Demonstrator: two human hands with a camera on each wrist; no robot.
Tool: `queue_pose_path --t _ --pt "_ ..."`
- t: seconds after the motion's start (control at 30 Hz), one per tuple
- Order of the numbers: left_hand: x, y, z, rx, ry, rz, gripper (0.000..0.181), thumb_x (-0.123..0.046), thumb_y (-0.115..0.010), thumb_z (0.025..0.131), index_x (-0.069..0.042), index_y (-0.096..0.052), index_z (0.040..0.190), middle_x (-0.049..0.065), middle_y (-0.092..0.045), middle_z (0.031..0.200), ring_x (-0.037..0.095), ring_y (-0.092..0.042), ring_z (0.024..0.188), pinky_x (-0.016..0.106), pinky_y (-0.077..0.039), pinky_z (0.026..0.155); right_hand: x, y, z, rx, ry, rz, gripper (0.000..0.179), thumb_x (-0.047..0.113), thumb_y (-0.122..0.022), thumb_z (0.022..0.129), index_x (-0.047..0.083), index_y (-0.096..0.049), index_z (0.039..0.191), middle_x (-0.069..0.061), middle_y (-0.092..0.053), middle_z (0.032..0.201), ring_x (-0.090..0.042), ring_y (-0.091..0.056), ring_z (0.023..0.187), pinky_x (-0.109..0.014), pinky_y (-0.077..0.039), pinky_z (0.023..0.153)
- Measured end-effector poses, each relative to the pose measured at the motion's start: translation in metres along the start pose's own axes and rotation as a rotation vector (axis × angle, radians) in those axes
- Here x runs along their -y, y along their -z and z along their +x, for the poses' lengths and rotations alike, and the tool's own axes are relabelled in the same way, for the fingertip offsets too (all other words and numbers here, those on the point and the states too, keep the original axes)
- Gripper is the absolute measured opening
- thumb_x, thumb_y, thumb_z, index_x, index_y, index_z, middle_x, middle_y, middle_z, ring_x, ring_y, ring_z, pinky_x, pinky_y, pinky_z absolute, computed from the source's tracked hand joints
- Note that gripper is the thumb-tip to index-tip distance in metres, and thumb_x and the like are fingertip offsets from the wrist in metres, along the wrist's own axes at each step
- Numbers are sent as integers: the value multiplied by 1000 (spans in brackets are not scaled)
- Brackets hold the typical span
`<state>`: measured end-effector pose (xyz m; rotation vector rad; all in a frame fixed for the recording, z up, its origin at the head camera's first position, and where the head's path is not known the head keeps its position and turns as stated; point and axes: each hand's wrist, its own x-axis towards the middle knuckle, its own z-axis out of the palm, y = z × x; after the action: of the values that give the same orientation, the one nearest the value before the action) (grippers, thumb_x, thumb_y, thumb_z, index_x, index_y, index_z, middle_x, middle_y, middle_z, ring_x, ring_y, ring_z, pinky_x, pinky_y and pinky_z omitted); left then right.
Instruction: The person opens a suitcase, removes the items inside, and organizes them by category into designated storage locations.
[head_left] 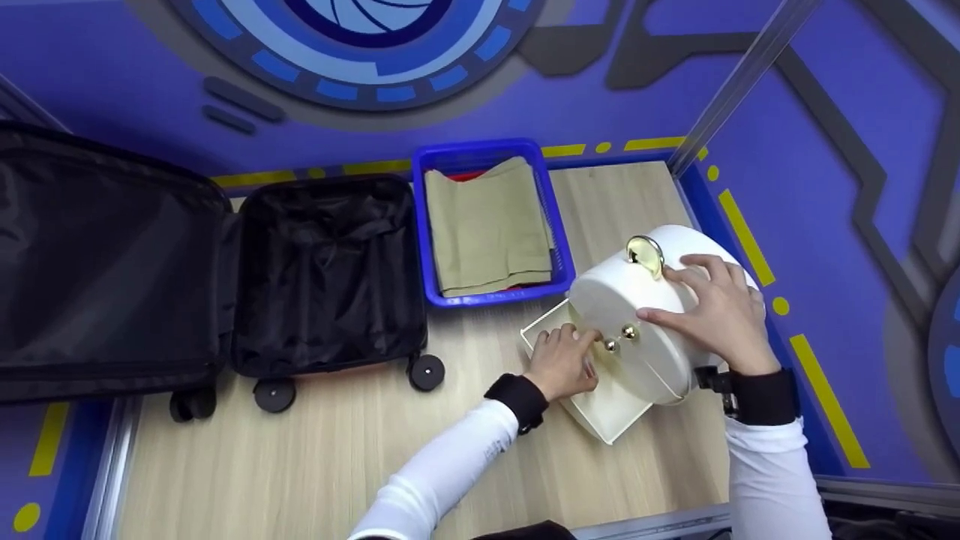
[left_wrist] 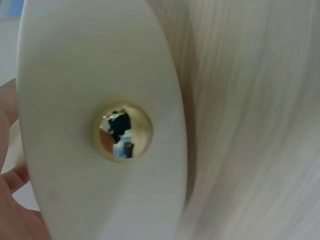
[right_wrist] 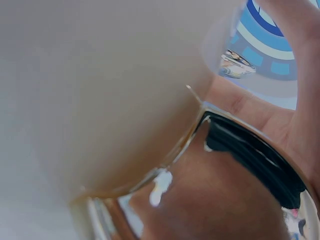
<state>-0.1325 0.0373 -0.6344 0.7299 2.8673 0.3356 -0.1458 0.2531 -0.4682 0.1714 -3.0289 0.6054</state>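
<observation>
A white, rounded cosmetic organizer (head_left: 705, 244) with a gold handle (head_left: 646, 255) on top stands at the right of the table. Two gold knobs (head_left: 630, 332) sit on its flat front. Beneath that front a cream drawer (head_left: 609, 420) sticks out; its front panel (left_wrist: 100, 200) fills much of the left wrist view and bears a gold knob (left_wrist: 122, 131). My left hand (head_left: 564, 364) reaches over the drawer, index fingertip close to one knob on the upper front. Across the organizer's top rests my right hand (head_left: 720, 315), thumb toward the front edge, fingertips beside the handle.
A blue basket (head_left: 498, 301) at the back holds folded khaki cloth (head_left: 491, 232), with something red underneath. To the left lies an opened black suitcase (head_left: 330, 300), wheels (head_left: 426, 373) toward me. Printed blue wall panels (head_left: 817, 247) border the table (head_left: 315, 465).
</observation>
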Motion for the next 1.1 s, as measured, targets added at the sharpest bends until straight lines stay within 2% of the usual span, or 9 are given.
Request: queue_pose_path --t 0.2,0.3,0.37,0.47,0.57,0.67,0.77,0.93,1.1 --pt "0 -6 1 23 9 54 76 -54 -81 81 -37 -42 144 3 -60 133 20 -64 110 35 -47 93 -1 -2 1 3 0 6 86 66 -86 72 11 -69 135 -17 -51 146 -51 -37 134 -79 -30 92" --pt "2 -5 -3 8 -4 42 73 -56 -79 84 -35 -44 145 4 -58 140 22 -63 116 38 -47 98 -1 -3 0 1 -2 13 85 66 -86 72 11 -69 135 -17 -52 145 -50 -37 135 -79 -30 93" --pt "6 -2 -7 -36 -38 3 63 -51 -75 90 -31 -49 144 4 -57 143 22 -62 120 40 -46 102 -2 -3 -1 -2 -4 16 85 66 -86 72 12 -69 135 -16 -52 145 -50 -37 135 -79 -29 93" --pt "18 7 -19 -151 -124 -81 48 -40 -72 95 -24 -58 138 4 -59 139 22 -61 122 39 -46 105 -2 -3 -2 0 -3 22 86 66 -86 72 11 -69 135 -17 -51 145 -50 -37 135 -79 -29 93" --pt "35 14 -33 -278 -212 -158 37 -30 -74 93 -19 -65 127 2 -62 125 19 -63 113 34 -50 99 -3 -2 -1 8 -11 28 87 66 -86 72 10 -68 136 -18 -50 146 -51 -35 136 -79 -27 94" --pt "52 15 -50 -341 -279 -206 28 -25 -76 92 -19 -68 118 -1 -62 111 14 -64 98 29 -51 89 -3 0 -1 18 -24 29 87 66 -86 72 11 -68 137 -17 -50 147 -51 -34 136 -79 -27 95" --pt "68 10 -66 -321 -330 -228 20 -24 -75 94 -20 -70 113 -4 -63 103 12 -64 92 28 -51 81 -2 1 -1 28 -27 26 88 67 -85 72 11 -67 138 -18 -50 147 -51 -34 137 -79 -27 95" --pt "82 -6 -80 -185 -376 -231 17 -28 -72 98 -23 -74 114 -8 -71 107 11 -68 96 29 -51 78 0 0 1 22 -18 19 89 68 -85 72 10 -67 138 -18 -50 147 -51 -35 136 -80 -27 95" --pt "77 -20 -79 -112 -323 -255 16 -33 -74 97 -21 -75 106 -9 -74 101 10 -69 91 30 -52 74 1 -1 1 21 -19 20 90 69 -85 71 11 -67 138 -18 -50 147 -51 -35 136 -81 -27 95"
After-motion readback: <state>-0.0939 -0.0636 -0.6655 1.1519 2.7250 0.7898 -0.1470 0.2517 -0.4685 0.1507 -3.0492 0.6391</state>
